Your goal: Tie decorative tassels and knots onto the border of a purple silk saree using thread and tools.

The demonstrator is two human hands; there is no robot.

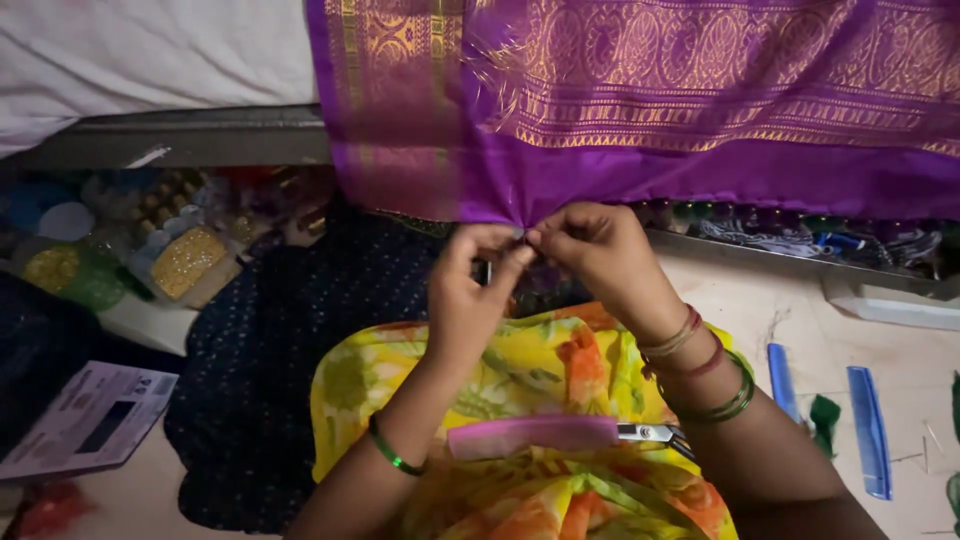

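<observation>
Two hands (535, 270) pinching purple cloth (640, 110), scissors (650, 433), blue combs (868, 430) nearby

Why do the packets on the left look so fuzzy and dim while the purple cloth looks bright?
In the head view, light falls on the purple cloth and both hands, left hand and right hand, pinching its edge; the bead packets sit in shadow under the ledge and look soft, out of focus; the blue combs at right are evenly lit, without glare.

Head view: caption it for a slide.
Left hand and right hand pinch the purple fabric's hem above a yellow floral lap cloth.
</observation>
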